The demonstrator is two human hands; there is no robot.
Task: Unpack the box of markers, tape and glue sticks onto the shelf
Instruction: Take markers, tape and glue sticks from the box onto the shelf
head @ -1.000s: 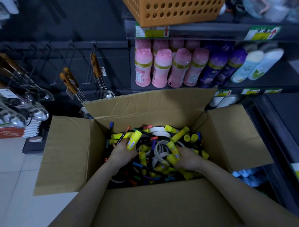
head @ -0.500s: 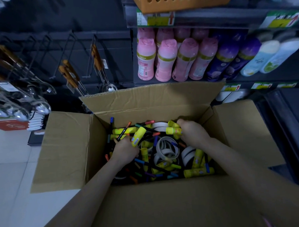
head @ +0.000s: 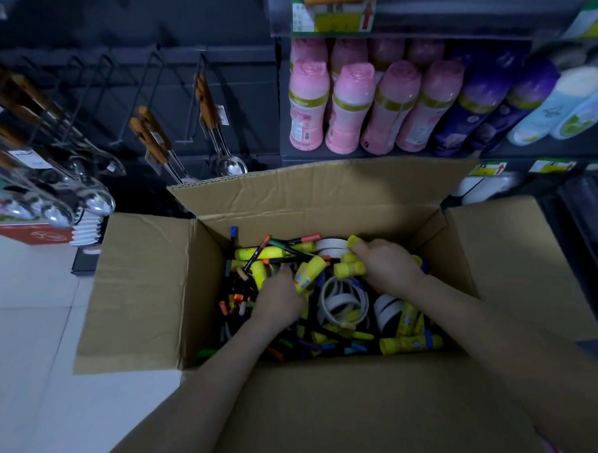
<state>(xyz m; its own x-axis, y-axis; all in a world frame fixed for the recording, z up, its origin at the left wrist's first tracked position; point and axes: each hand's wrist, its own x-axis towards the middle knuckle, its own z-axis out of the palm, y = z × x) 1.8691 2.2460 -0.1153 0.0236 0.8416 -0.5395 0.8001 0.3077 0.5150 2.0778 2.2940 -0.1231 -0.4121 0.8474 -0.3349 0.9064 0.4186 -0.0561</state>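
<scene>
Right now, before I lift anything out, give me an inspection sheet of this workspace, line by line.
Surface: pale tiled floor at left; what the cardboard box rests on is hidden.
Job's things: box open, flaps folded out; loose glue sticks, markers and tape rolls lie mixed inside.
Clutter: nothing seen outside the box.
Hands: left hand grips a single glue stick; right hand grips a yellow bunch of glue sticks.
Cables: nothing seen.
Surroundings: dark shelf ahead with pink bottles and purple bottles; ladles hang at left.
</scene>
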